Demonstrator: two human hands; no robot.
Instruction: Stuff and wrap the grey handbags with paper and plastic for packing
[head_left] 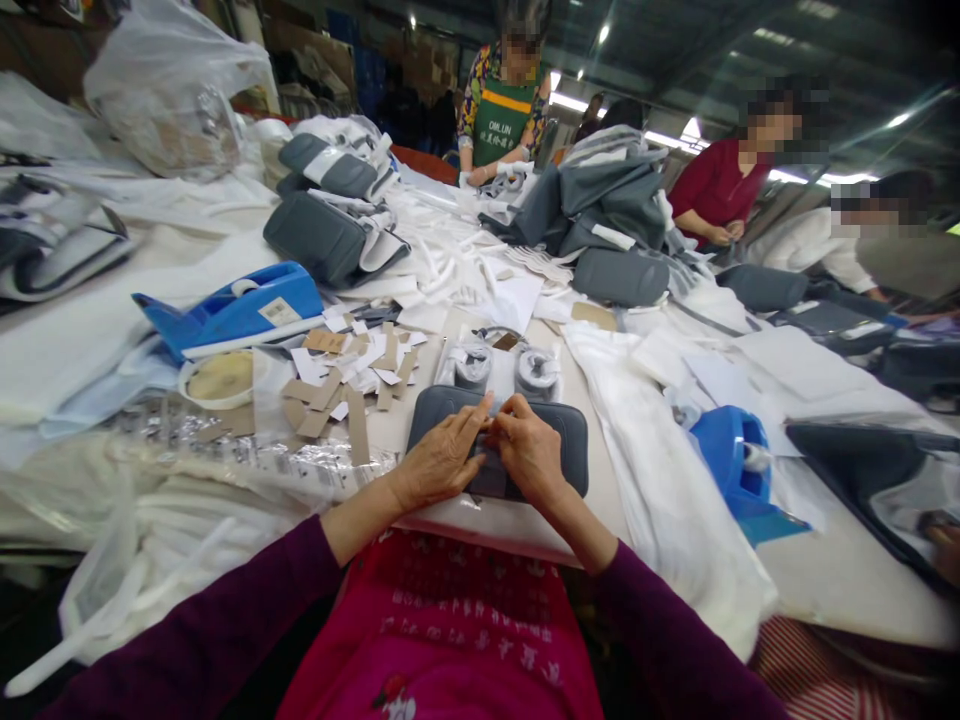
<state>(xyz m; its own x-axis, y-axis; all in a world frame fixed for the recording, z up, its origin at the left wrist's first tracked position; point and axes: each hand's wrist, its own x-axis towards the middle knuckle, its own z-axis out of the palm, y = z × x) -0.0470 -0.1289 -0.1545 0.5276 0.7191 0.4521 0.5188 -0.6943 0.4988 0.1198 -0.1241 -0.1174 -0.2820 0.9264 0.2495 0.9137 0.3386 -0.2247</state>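
Note:
A dark grey padded bag (574, 440) lies flat before me at the table's near edge. Across its left half, my left hand (442, 455) rests with fingers stretched toward the middle. My right hand (529, 445) is over the bag's centre, thumb and fingers pinched together beside the left fingertips. Whatever is in that pinch is too small and covered to make out. Just behind the bag, two grey rolled pieces (537, 372) in clear plastic stand side by side.
Cardboard and paper strips (326, 395) lie to the left, beside a tape roll (221, 378) and a blue tape dispenser (251, 305). Another blue dispenser (739, 465) stands at right. White foam sheets (645, 450) and stacked grey bags (619, 275) surround it. Co-workers (504, 110) stand across the table.

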